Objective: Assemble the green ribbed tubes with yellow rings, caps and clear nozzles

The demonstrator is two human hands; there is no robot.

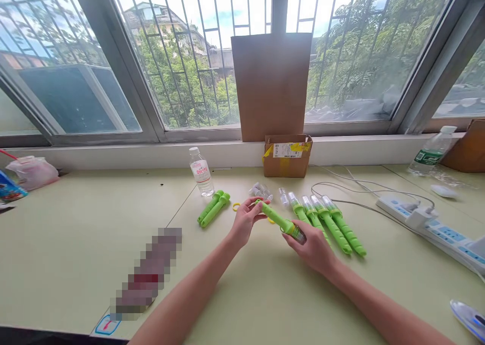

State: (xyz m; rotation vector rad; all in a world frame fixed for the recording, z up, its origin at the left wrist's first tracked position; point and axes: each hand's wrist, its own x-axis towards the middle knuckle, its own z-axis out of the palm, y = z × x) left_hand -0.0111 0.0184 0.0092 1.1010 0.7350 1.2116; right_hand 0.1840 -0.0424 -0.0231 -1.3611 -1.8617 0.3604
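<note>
A green tube (278, 216) with a clear ribbed end is held between both hands over the table. My left hand (246, 219) pinches its narrow upper-left end. The fingers of my right hand (312, 244) wrap round the clear end. Several similar green tubes with clear caps (333, 226) lie side by side just right of my right hand. Two green tubes without clear caps (213, 209) rest to the left of my left hand. Behind my left hand is a small pile of clear caps (260, 191), with one more clear cap (283, 196) beside it. A yellow ring (236, 206) lies near my left fingers.
A water bottle (201, 173) stands behind the two tubes. At the windowsill is an open cardboard box (287, 158), with a cardboard sheet (272, 85) upright behind it. Cables and a power strip (435, 229) lie right; another bottle (432, 153) is back right. A pixelated object lies left.
</note>
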